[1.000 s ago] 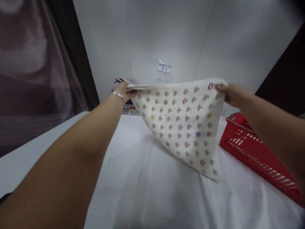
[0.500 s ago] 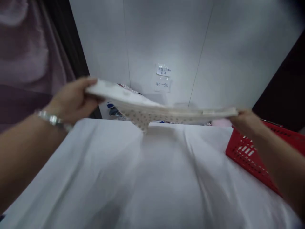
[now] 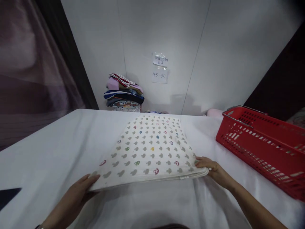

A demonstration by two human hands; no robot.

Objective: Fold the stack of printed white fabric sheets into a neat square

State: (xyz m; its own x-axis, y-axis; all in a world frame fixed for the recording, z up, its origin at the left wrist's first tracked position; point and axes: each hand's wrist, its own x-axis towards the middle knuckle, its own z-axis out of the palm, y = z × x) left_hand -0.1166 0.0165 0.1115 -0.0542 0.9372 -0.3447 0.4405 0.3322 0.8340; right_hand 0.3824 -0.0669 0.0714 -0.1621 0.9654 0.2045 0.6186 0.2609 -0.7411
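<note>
A folded white cloth (image 3: 147, 149) printed with grey and coloured mushrooms lies over the middle of the white-covered table (image 3: 54, 146). Its far part rests flat, while the near edge is lifted a little off the surface. My left hand (image 3: 82, 189) pinches the near left corner, thumb on top and fingers underneath. At the near right corner, my right hand (image 3: 212, 168) grips the stacked layers, with its thumb side on top and the other fingers partly hidden. A small white tag shows on the near edge close to my right hand.
A red plastic basket (image 3: 257, 143) with a metal handle stands at the right. Folded clothes (image 3: 125, 92) are piled beyond the far edge, against a wall with paper signs (image 3: 160, 74). Pink fabric (image 3: 28, 70) hangs at the left. A dark item (image 3: 9, 195) lies at the left edge.
Both hands have come down and nearer to me with the cloth. Before, it was stretched in the air; now it is spread on the table, with its printed side up.
</note>
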